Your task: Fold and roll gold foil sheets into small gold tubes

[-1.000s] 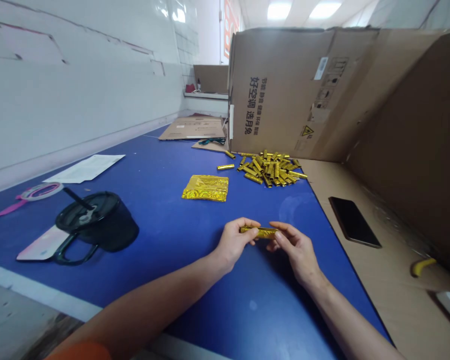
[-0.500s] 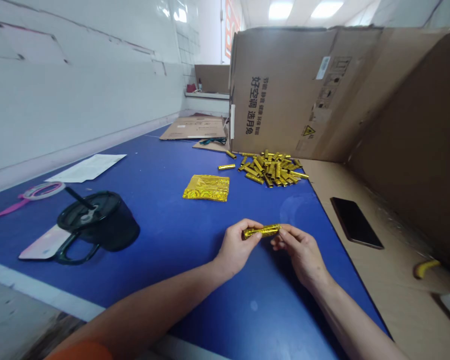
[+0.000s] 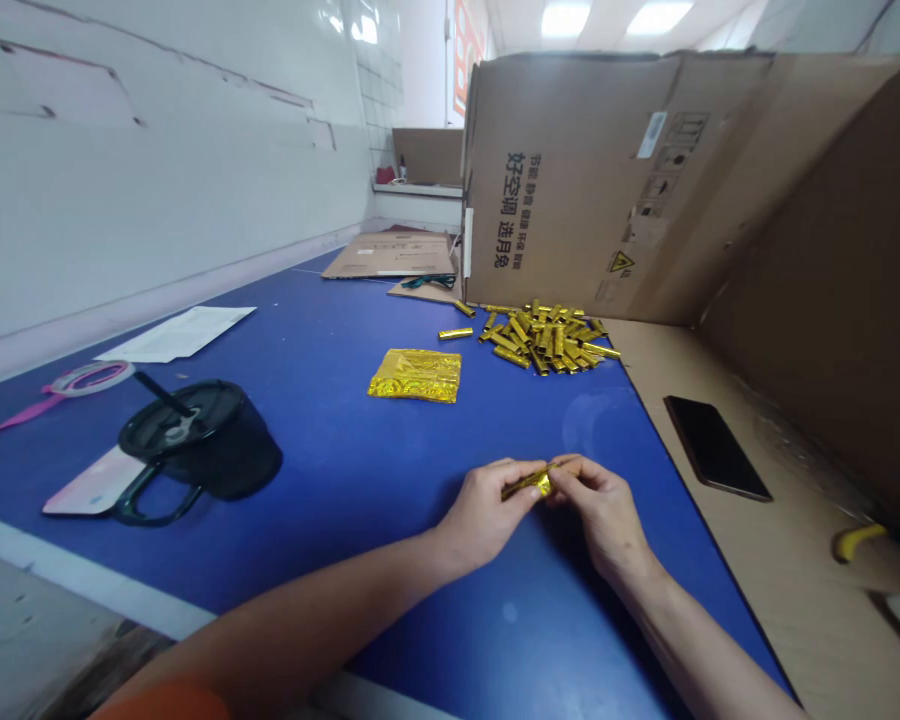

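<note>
Between my two hands is a shiny gold foil piece (image 3: 543, 484), folded or rolled into a narrow strip. My left hand (image 3: 487, 510) is closed on its left part, thumb in front and fingers behind. The fingertips of my right hand (image 3: 596, 505) pinch its right end, and both hands partly hide it. Beyond them a flat stack of gold foil sheets (image 3: 414, 376) lies on the blue table (image 3: 330, 420). A heap of small gold foil rolls (image 3: 544, 340) lies further back, with a single gold roll (image 3: 455, 333) left of it.
A dark lidded mug (image 3: 202, 440) with a straw stands at the left, by a tape roll (image 3: 94, 378) and white paper (image 3: 184, 335). A large cardboard box (image 3: 577, 190) rises behind the heap. At the right, a phone (image 3: 716, 447) rests on cardboard.
My hands have come closer together and slightly nearer to me. My left fingers now cover more of the gold foil piece, and its right end sits in my right fingertips.
</note>
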Demonstrator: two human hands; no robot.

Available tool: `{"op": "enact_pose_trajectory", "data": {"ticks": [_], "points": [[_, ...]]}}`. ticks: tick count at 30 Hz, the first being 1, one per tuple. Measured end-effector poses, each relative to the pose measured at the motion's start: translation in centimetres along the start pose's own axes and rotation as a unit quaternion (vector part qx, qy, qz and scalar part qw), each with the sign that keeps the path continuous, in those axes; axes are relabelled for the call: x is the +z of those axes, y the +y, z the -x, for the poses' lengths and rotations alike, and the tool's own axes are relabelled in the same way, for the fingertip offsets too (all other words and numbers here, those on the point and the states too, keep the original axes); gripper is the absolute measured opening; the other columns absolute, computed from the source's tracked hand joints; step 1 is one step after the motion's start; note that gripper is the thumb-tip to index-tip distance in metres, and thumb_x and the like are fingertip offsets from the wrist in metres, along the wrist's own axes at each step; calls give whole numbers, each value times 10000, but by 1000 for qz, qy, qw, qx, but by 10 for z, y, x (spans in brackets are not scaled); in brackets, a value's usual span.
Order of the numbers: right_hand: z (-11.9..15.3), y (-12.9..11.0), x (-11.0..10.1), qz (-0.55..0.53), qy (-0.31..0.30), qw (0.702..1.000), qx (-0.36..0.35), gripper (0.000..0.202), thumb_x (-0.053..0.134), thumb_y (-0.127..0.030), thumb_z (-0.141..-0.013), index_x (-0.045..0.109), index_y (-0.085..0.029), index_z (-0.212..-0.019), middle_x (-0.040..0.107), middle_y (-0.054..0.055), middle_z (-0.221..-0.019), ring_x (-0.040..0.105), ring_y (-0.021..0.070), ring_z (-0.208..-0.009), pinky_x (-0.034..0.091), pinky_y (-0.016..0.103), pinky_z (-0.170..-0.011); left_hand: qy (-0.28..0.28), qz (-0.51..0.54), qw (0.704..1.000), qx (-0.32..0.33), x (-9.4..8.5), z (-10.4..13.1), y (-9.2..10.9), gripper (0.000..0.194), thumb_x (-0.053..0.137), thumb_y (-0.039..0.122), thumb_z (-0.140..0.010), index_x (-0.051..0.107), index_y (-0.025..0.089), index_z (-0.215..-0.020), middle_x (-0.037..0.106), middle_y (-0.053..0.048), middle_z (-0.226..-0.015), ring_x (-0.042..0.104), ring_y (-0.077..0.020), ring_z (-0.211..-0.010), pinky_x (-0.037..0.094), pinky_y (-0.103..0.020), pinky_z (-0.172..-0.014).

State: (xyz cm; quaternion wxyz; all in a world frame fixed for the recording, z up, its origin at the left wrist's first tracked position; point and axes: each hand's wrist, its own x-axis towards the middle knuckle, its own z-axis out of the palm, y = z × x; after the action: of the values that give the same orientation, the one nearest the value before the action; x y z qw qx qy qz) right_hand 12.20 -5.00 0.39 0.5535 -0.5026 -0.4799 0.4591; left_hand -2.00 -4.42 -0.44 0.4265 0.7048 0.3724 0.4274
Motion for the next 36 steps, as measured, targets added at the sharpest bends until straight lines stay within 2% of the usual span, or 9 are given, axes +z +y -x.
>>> {"op": "enact_pose_trajectory", "data": {"ticks": [3, 7, 12, 15, 18, 21, 27, 33, 36], "points": [[0, 1, 0, 8, -10, 1000, -6, 211, 632, -248, -603, 546, -166, -429, 545, -3, -621, 491, 118, -609, 374, 235, -591, -7, -12, 1000, 17, -1, 1, 6, 249, 482, 196, -787, 610, 190, -1000, 607, -26, -847, 551, -137, -791, 415, -236, -728], [1, 5, 0, -13, -18, 1000, 14, 204, 608, -270, -633, 556, -167, -465, 543, -15, -571, 463, 106, -529, 359, 233, -525, -10, -11, 1000, 20, -1, 1, 9, 232, 470, 181, -787, 629, 190, -956, 621, -21, -824, 555, -135, -774, 412, -231, -719], [0, 10, 0, -5, -15, 1000, 17, 189, 593, -303, -679, 587, -160, -556, 546, -14, -531, 466, 103, -503, 370, 234, -521, 23, 25, 999, -26, 1, -1, 0, 207, 463, 205, -785, 633, 165, -897, 642, -28, -834, 574, -140, -763, 424, -234, -710], [0, 9, 0, -22, -16, 1000, 2, 156, 635, -318, -654, 577, -175, -680, 580, -12, -601, 503, 112, -531, 395, 233, -514, 38, 24, 998, -39, 0, -1, -4, 191, 465, 211, -778, 634, 156, -848, 642, -22, -785, 570, -132, -719, 423, -221, -664], [0, 6, -1, -20, -56, 998, 8, 233, 652, -338, -636, 584, -177, -790, 607, 2, -649, 528, 123, -541, 413, 244, -511, 44, 20, 998, -45, -1, -2, -5, 173, 477, 224, -767, 626, 148, -811, 629, -19, -728, 556, -122, -671, 418, -209, -613], [0, 4, -2, 25, -74, 997, 8, 198, 624, -347, -665, 606, -154, -701, 592, 3, -547, 514, 118, -501, 407, 249, -521, 50, 50, 994, -78, -2, -5, -6, 163, 500, 250, -747, 596, 136, -815, 605, -14, -675, 535, -102, -580, 411, -196, -538], [-3, 10, -7, 33, 3, 999, -21, 168, 604, -338, -692, 601, -171, -703, 585, -22, -518, 521, 112, -499, 399, 238, -538, 54, 47, 986, -148, -3, -10, -11, 222, 495, 336, -744, 581, 131, -759, 501, 30, -473, 424, -63, -396, 336, -172, -408], [0, 5, -3, 36, -81, 996, -6, 228, 597, -358, -694, 605, -157, -802, 605, -4, -531, 535, 124, -484, 412, 255, -521, 68, 73, 987, -128, -4, -10, -10, 203, 522, 326, -724, 570, 129, -715, 520, 19, -525, 470, -72, -456, 355, -174, -434], [2, 5, -3, 52, -58, 997, -11, 200, 600, -347, -690, 618, -154, -741, 606, 1, -519, 533, 125, -492, 415, 262, -540, 75, 125, 978, -148, -3, -11, -8, 206, 524, 328, -722, 544, 123, -727, 518, 19, -519, 472, -76, -439, 361, -179, -421]]}}
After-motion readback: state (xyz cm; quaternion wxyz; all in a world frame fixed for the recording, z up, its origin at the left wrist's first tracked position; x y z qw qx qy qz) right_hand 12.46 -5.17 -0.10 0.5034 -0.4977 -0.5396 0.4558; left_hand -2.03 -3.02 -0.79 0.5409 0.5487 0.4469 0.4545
